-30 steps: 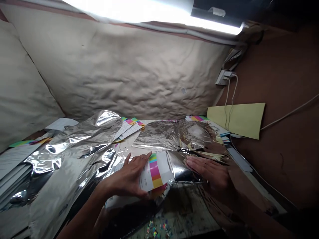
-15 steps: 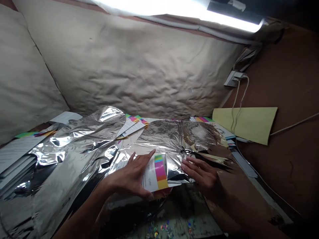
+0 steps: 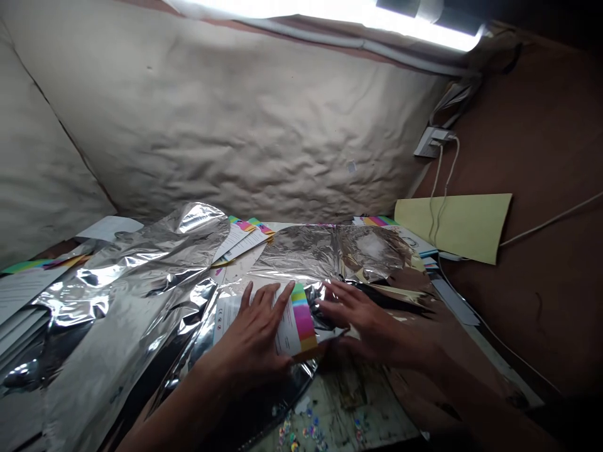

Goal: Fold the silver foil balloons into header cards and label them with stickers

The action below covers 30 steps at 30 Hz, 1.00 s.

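A white printed card or flat box (image 3: 287, 333) with a rainbow-striped right end rests on shiny silver foil (image 3: 301, 251); its thickness is hard to tell. My left hand (image 3: 257, 329) spans it, fingers spread over the top towards the far edge and thumb at the near edge. At its striped end, my right hand (image 3: 360, 317) is open, with fingers stretched out and touching a creased flap of foil. The palm side of my right hand is hidden.
Large crumpled foil (image 3: 141, 270) covers the left side. Printed cards (image 3: 242, 238) lie behind, and a stack of printed sheets (image 3: 23, 289) is at far left. Small colourful bits (image 3: 308, 430) lie near the front edge. A yellow sheet (image 3: 456, 226) and white cables (image 3: 443, 182) are at right.
My right hand has lifted slightly and shifted left, closer to the striped end. The foil there, flat before, is now creased. My left hand has spread its fingers further over the card.
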Each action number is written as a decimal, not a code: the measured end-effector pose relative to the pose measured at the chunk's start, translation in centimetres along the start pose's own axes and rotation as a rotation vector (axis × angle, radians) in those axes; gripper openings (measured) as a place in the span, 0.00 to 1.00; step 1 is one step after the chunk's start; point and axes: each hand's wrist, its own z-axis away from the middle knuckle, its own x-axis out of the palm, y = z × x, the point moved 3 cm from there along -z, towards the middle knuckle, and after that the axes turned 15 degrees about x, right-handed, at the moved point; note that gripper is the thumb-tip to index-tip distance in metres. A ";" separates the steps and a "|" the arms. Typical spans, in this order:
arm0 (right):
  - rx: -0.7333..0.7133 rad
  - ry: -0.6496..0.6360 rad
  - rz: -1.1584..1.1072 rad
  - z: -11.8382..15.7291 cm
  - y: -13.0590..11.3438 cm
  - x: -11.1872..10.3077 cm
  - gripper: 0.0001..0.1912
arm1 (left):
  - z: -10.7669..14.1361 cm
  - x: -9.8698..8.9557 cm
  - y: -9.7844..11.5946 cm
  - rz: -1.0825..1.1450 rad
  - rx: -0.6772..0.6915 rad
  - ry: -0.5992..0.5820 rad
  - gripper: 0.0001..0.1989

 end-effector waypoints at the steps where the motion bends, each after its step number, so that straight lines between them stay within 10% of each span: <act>1: 0.100 -0.018 -0.108 -0.2 0.8 -0.5 0.34 | 0.0 -0.1 -0.3 -0.064 -0.028 0.031 0.62; 6: 0.563 0.046 -0.729 -1.8 3.2 1.0 0.21 | -0.2 -0.6 -0.7 -0.275 -0.095 0.152 0.53; 16: 0.294 -0.674 -1.425 -7.5 -3.1 5.3 0.27 | -0.6 -0.6 0.4 -0.339 -0.033 0.266 0.49; 18: 0.303 -0.582 -1.269 -7.6 -3.0 4.7 0.28 | -0.6 -0.8 0.4 -0.353 -0.071 0.299 0.49; 23: 0.443 0.323 -0.911 -6.3 -2.4 3.0 0.50 | -0.5 -1.5 0.8 -0.412 -0.253 0.445 0.55; 30: 0.495 0.199 -1.347 -7.0 -1.6 4.0 0.53 | 0.1 -2.8 1.0 -0.171 -0.200 0.525 0.58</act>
